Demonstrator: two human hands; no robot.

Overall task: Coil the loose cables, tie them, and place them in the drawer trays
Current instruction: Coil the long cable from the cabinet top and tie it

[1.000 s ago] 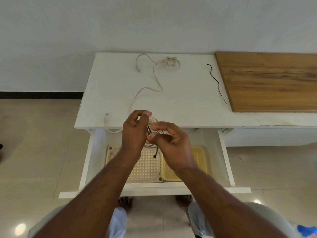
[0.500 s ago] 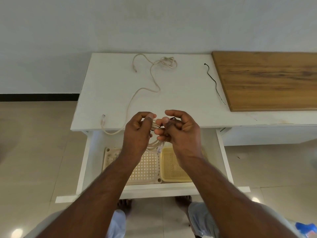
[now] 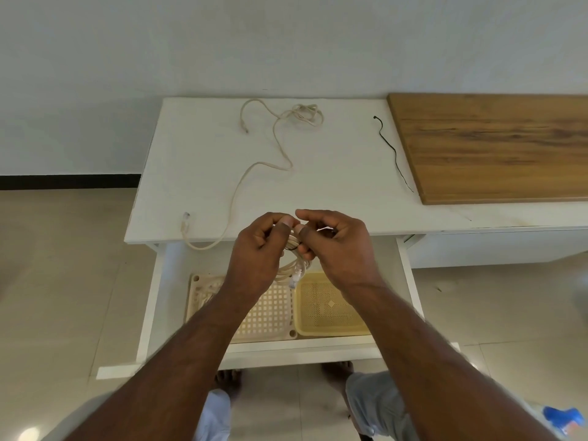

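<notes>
- Head view: left hand (image 3: 254, 249) grips the coiled cable (image 3: 291, 265) above the open drawer's trays (image 3: 331, 326); right hand (image 3: 334, 240) pinches a dark tie at it.
- Loosened fingers could let the loops spring apart.
- Farther back, a loose cable (image 3: 254, 173) overhangs the tabletop (image 3: 334, 186); snagging it could drag it off.

You get even, soft daylight with faint shadows. Glare spots mark the floor tiles (image 3: 30, 433). Wide-angle distortion bends the edges; detail stays slightly soft.

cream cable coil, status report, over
Left hand and right hand both grip the cream coiled cable, black tie around it. Above the open white drawer. Second cream cable loose on the desktop.
</notes>
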